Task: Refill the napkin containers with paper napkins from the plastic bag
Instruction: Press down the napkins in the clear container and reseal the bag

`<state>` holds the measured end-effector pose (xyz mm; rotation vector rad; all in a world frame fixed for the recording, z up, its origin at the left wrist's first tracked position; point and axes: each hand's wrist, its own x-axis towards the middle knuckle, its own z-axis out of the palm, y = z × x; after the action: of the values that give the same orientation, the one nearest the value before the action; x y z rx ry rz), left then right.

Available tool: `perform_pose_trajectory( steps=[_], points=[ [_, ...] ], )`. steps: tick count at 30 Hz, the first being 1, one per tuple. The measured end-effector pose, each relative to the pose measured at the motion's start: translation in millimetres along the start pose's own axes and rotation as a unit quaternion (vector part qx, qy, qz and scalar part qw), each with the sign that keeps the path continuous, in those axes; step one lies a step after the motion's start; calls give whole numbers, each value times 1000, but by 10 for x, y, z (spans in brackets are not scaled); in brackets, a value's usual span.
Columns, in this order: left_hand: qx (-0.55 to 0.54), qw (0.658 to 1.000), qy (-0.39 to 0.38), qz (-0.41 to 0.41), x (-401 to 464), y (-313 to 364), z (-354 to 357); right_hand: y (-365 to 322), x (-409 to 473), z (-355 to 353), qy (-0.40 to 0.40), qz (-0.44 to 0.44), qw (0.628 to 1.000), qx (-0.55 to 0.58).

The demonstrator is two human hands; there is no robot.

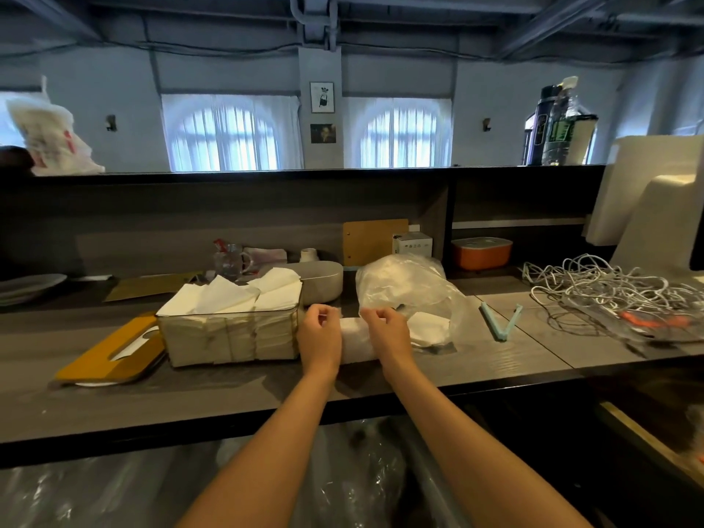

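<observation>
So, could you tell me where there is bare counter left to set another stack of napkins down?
Bare counter runs along the near edge, right of the hands up to the blue clip, and in front of the napkin container. Crowded: the plastic bag, the tangled cables at right, the yellow lid at left.

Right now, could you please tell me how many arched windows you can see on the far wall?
2. One arched window is left of the framed pictures on the central pillar; the other arched window is right of them. More may lie beyond the frame edges.
</observation>
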<state>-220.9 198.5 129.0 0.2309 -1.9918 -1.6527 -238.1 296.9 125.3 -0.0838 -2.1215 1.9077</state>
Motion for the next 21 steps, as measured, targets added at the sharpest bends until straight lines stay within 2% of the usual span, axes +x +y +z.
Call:
perform_pose_trajectory(
  steps=[4,9,17,21],
  points=[
    [47,999,-25,5,0,-18,12,-18,-23,3,13,-41,998,-51],
    [71,997,-17,0,-98,65,-13,-56,-170,-62,45,-86,995,-37],
    [-15,999,39,25,-203,497,-289,-327,-680,-115,-42,-203,977,49],
    [-32,998,-18,49,-122,701,-561,-632,-711,-20,-43,-188,977,96]
  ],
)
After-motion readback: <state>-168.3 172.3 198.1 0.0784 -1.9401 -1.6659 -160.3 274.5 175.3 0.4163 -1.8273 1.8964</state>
